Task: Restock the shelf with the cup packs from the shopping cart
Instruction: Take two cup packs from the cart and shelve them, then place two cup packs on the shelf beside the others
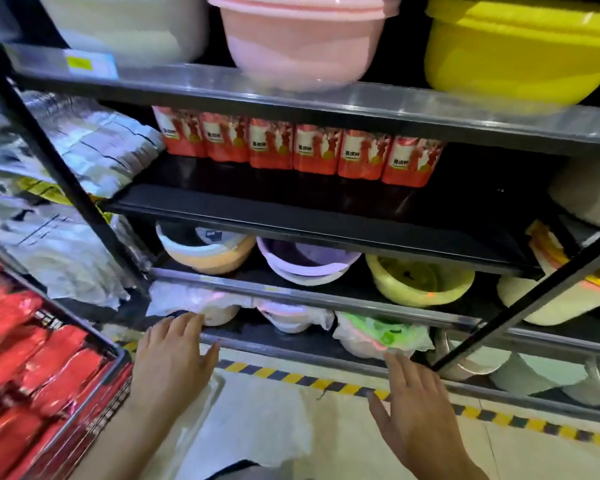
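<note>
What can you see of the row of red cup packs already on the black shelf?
The row of red cup packs holds six, upright and side by side, pressed together, at the back of the black shelf board. Each looks like glossy red-orange plastic wrap with white patches, red figures and a small label in Chinese characters. Bare board lies in front of the row. Its left end stands beside silvery foil bags; whether they touch, I cannot tell.
</note>
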`<state>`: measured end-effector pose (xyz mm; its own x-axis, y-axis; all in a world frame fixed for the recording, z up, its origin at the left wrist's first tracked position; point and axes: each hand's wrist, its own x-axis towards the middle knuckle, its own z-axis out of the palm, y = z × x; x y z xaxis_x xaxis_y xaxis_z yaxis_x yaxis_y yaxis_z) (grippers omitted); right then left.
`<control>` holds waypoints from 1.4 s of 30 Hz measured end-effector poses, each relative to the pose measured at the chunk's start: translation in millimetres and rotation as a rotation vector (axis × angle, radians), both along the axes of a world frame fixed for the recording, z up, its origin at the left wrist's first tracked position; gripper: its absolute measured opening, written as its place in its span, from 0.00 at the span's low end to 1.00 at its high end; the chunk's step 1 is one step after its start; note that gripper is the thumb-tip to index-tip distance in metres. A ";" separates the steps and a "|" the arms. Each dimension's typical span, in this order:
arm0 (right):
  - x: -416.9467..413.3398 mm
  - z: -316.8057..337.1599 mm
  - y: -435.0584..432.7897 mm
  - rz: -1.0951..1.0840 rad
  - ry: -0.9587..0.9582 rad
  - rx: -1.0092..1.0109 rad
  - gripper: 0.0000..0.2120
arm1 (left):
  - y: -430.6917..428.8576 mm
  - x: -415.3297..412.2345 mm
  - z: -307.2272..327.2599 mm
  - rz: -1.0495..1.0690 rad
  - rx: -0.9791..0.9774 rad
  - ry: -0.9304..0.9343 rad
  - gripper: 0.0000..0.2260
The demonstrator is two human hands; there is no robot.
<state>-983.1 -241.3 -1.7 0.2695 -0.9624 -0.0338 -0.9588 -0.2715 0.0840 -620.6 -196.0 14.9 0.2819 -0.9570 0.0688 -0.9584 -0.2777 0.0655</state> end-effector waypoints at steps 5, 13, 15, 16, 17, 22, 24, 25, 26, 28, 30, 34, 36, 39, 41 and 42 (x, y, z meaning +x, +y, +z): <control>61.5 9.9 8.6 0.084 -0.012 -0.014 0.32 | 78.2 43.2 -1.1 0.160 0.038 0.011 0.29; 210.7 24.3 54.1 0.315 -0.133 -0.100 0.26 | 238.3 145.6 -3.9 0.434 0.086 0.036 0.31; 252.6 22.8 70.9 0.360 -0.156 -0.107 0.27 | 283.1 171.3 -8.6 0.516 0.091 0.030 0.31; 272.0 18.3 79.2 0.387 -0.165 -0.100 0.27 | 303.9 183.6 -12.6 0.554 0.098 0.023 0.32; 290.3 12.7 87.7 0.413 -0.178 -0.075 0.27 | 323.9 195.2 -16.7 0.587 0.111 0.031 0.32; 369.5 -7.9 129.3 0.542 -0.211 0.008 0.27 | 401.3 236.5 -27.1 0.780 0.150 0.088 0.33; 399.3 -6.4 137.1 0.608 -0.202 0.005 0.29 | 416.8 249.6 -28.2 0.839 0.149 0.081 0.33; 414.3 -5.2 137.2 0.640 -0.192 0.001 0.29 | 421.0 256.0 -29.7 0.866 0.158 0.090 0.33; 429.1 -4.2 135.9 0.668 -0.188 -0.006 0.27 | 423.4 262.4 -30.8 0.891 0.168 0.111 0.34; 459.6 -0.2 129.5 0.718 -0.202 0.024 0.25 | 424.7 274.8 -35.4 0.932 0.181 0.134 0.34; 491.3 1.1 119.3 0.743 -0.208 0.102 0.26 | 420.0 287.6 -40.9 0.970 0.187 0.140 0.34; 559.2 -6.4 87.0 0.769 -0.221 0.203 0.27 | 396.3 319.4 -53.9 1.042 0.175 0.135 0.34; 594.0 -8.7 66.7 0.790 -0.230 0.233 0.26 | 375.9 337.1 -55.0 1.072 0.193 0.157 0.32; 642.4 -12.1 34.2 0.785 -0.190 0.285 0.29 | 340.9 364.7 -55.6 1.124 0.198 0.159 0.27; 674.9 -15.6 15.2 0.804 -0.191 0.313 0.30 | 318.0 385.5 -59.7 1.141 0.178 0.140 0.27; 691.4 -17.8 6.9 0.816 -0.194 0.323 0.30 | 306.8 396.1 -62.4 1.146 0.176 0.145 0.28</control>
